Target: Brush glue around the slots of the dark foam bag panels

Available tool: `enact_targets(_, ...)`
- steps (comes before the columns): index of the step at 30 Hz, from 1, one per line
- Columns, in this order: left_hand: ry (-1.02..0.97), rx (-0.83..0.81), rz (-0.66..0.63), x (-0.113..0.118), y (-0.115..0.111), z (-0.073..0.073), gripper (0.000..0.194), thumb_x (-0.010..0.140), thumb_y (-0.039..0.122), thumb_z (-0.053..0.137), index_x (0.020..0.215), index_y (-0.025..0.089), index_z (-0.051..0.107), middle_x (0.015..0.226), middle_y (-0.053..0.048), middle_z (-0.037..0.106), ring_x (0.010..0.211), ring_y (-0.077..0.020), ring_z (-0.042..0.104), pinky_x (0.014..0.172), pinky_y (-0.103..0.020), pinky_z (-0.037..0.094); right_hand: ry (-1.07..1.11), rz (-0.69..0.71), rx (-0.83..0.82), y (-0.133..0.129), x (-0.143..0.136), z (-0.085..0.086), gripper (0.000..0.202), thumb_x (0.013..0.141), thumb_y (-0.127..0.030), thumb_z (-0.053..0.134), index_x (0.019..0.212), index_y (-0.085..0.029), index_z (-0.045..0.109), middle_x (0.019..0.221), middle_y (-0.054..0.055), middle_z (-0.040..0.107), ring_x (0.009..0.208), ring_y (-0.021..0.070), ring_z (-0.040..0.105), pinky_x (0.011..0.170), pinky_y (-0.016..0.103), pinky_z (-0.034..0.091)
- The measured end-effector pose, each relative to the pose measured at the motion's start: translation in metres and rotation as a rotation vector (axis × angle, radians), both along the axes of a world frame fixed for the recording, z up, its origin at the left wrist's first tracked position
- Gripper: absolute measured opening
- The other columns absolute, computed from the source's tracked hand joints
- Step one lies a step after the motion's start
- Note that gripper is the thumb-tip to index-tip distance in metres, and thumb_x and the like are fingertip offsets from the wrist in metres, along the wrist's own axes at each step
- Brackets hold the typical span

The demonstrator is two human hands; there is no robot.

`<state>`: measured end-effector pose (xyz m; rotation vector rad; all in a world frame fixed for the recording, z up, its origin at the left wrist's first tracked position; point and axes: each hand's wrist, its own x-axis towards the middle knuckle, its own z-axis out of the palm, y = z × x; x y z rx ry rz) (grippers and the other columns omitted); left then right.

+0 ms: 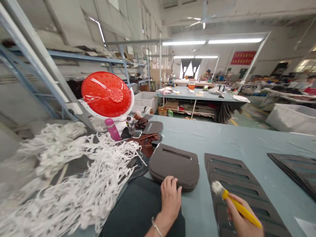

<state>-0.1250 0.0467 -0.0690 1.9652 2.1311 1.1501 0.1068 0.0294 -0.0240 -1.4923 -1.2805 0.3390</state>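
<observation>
My right hand point(243, 214) is closed round the yellow handle of a brush point(238, 206), its pale, whitish bristles pointing left over a row of dark grey panels with slots point(237, 174), which overlap one another on the table. My left hand point(171, 197), a bracelet at its wrist, lies with its fingers on the near edge of a stack of rounded dark grey panels point(174, 164). The top panel of that stack has one long zip-like slot. Beneath my left wrist spreads a dark green-black sheet point(138, 210).
Tangled white strips point(98, 177) heap up on the left. Behind them stand a pink bottle point(113, 129), a clear bottle point(130, 125) and a tilted red basin point(107, 93). More dark panels point(296, 168) lie at the right of the blue-grey table point(222, 135). Another worktable point(207, 94) stands beyond.
</observation>
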Motion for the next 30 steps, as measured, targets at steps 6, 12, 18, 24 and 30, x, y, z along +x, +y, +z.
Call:
enact_targets(6,0.226,0.042,-0.052,-0.054,0.050,-0.029,0.035,0.085,0.021,0.050,0.120,0.025,0.056,0.125,-0.006,0.054,0.122,-0.0244,0.044,0.103,-0.049,0.040,0.197,0.541,-0.152,0.109,-0.205,0.028,0.027,0.079,-0.041,0.057,0.088,-0.017,0.066,0.070,0.002,0.063,0.056,0.0141,0.055,0.053,0.023,0.044)
enact_targets(12,0.173,0.058,-0.049,-0.067,0.062,-0.058,0.033,0.080,0.029,0.061,0.112,0.032,0.061,0.118,-0.002,0.059,0.114,-0.0238,0.050,0.098,-0.045,0.044,-0.003,0.738,-0.187,0.187,-0.284,0.009,0.017,0.074,-0.030,0.055,0.077,-0.019,0.068,0.059,-0.002,0.060,0.049,0.0114,0.052,0.049,0.020,0.040)
enact_targets(18,0.088,0.080,-0.051,-0.067,0.069,-0.067,0.032,0.078,0.034,0.064,0.110,0.035,0.062,0.122,0.000,0.060,0.116,-0.0244,0.049,0.096,-0.046,0.043,0.033,0.275,-0.025,0.249,-0.292,0.001,0.033,0.077,-0.045,0.051,0.087,-0.018,0.068,0.059,0.001,0.064,0.050,0.0161,0.058,0.054,0.025,0.045)
enact_targets(24,0.069,0.005,-0.103,-0.072,0.066,-0.050,0.033,0.084,0.037,0.056,0.117,0.037,0.058,0.126,0.001,0.058,0.121,-0.0228,0.046,0.100,-0.044,0.039,-0.132,-0.007,-0.193,0.234,-0.192,-0.011,0.033,0.078,-0.042,0.047,0.080,-0.018,0.069,0.050,0.001,0.061,0.054,0.0201,0.062,0.062,0.028,0.044)
enact_targets(30,0.159,-0.020,-0.149,-0.075,0.059,-0.024,0.031,0.089,0.028,0.047,0.116,0.031,0.060,0.124,-0.004,0.058,0.119,-0.0246,0.047,0.097,-0.045,0.040,-0.154,-0.354,-0.245,0.204,-0.079,-0.004,0.030,0.076,-0.041,0.047,0.074,-0.019,0.068,0.052,0.001,0.062,0.059,0.0208,0.064,0.064,0.027,0.043)
